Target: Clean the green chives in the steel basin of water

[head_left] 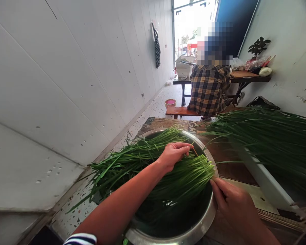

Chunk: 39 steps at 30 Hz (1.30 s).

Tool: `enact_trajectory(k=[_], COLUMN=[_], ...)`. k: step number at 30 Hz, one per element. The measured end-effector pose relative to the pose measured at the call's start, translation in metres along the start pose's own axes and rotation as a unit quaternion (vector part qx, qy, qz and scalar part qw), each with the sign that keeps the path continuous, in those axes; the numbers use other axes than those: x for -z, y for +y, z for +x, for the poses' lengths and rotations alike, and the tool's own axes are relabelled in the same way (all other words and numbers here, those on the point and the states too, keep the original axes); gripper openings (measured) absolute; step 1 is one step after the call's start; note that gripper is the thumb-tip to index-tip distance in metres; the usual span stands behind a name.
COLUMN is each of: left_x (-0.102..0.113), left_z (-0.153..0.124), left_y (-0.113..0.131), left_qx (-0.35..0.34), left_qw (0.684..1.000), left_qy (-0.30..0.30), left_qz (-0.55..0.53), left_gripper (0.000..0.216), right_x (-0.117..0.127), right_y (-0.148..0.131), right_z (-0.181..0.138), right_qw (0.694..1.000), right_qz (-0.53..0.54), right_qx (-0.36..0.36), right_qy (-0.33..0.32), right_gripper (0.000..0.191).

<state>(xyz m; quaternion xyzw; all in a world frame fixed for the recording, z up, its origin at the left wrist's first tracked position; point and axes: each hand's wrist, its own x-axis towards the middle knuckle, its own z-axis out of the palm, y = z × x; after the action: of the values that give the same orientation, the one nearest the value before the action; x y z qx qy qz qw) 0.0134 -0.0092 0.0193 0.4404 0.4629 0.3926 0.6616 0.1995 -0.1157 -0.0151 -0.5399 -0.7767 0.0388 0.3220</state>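
A large steel basin (204, 222) stands on the floor in front of me. A thick bundle of green chives (178, 180) lies across it, cut ends to the right, leaf tips trailing left over the rim. My left hand (172, 154) rests on top of the bundle and pinches a thin orange rubber band (193, 150) near the cut ends. My right hand (231, 200) holds the bundle at its cut end by the basin's right rim.
A big heap of more chives (272, 143) lies to the right over a white board. A person in a plaid shirt (208, 89) sits on a wooden bench (180, 110) ahead, back to me. A pink bowl (170, 102) sits on the floor. White wall on the left.
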Motion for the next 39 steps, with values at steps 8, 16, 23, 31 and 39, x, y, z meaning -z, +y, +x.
enact_trajectory(k=[8, 16, 23, 31, 39], left_x=[-0.0002, -0.0012, -0.0004, -0.0001, -0.0011], left_z=[-0.0006, -0.0011, 0.0003, 0.0009, -0.0005], left_y=[0.0006, 0.0008, -0.0013, -0.0010, -0.0005], left_qx=[0.012, 0.016, 0.015, 0.018, 0.019], left_qw=[1.000, 1.000, 0.999, 0.999, 0.999], left_qy=[-0.003, 0.001, -0.005, -0.004, -0.002], left_qz=[-0.020, -0.023, -0.029, -0.036, -0.038], left_gripper=[0.034, 0.034, 0.034, 0.033, 0.034], right_x=[0.0002, 0.0011, -0.0004, -0.0010, -0.0002], right_y=[-0.0007, -0.0011, 0.0010, 0.0021, 0.0013], right_z=[0.0007, 0.0019, -0.0003, -0.0009, -0.0009], right_qw=[1.000, 1.000, 1.000, 1.000, 1.000], right_qz=[-0.004, 0.005, 0.002, -0.002, -0.003], right_qx=[-0.003, 0.003, -0.002, 0.002, -0.006], right_qy=[0.001, 0.001, -0.004, -0.003, -0.010], right_gripper=[0.045, 0.043, 0.041, 0.040, 0.041])
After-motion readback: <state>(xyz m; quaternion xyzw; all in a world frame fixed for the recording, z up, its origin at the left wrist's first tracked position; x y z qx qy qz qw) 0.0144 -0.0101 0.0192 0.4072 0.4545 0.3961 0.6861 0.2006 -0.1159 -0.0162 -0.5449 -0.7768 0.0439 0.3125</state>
